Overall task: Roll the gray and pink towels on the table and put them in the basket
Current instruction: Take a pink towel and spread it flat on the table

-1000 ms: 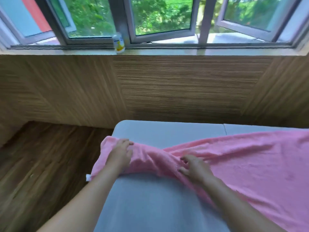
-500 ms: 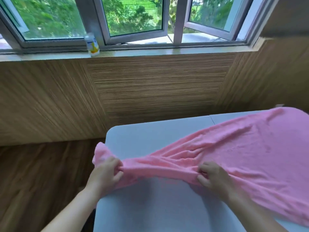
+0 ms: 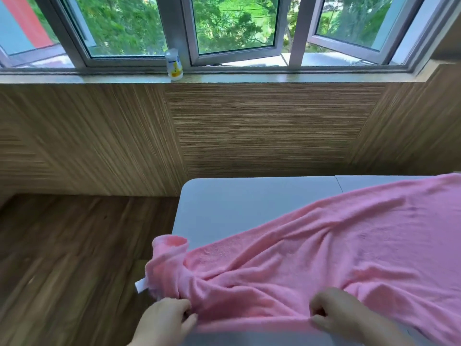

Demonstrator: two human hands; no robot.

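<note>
gray table (image 3: 237, 208) under windows — pink towel (image 3: 349, 245) soft, limp; left hand (image 3: 164, 318) and right hand (image 3: 331, 310) pinch its near hem at lower centre — good holds.

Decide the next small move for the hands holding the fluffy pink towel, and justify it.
Probably draw the bunched left end onto the grey table and spread it flat. Both the left hand and right hand pinch the near edge of the fluffy pink towel, yet it lies creased, its left end overhanging the table.
</note>
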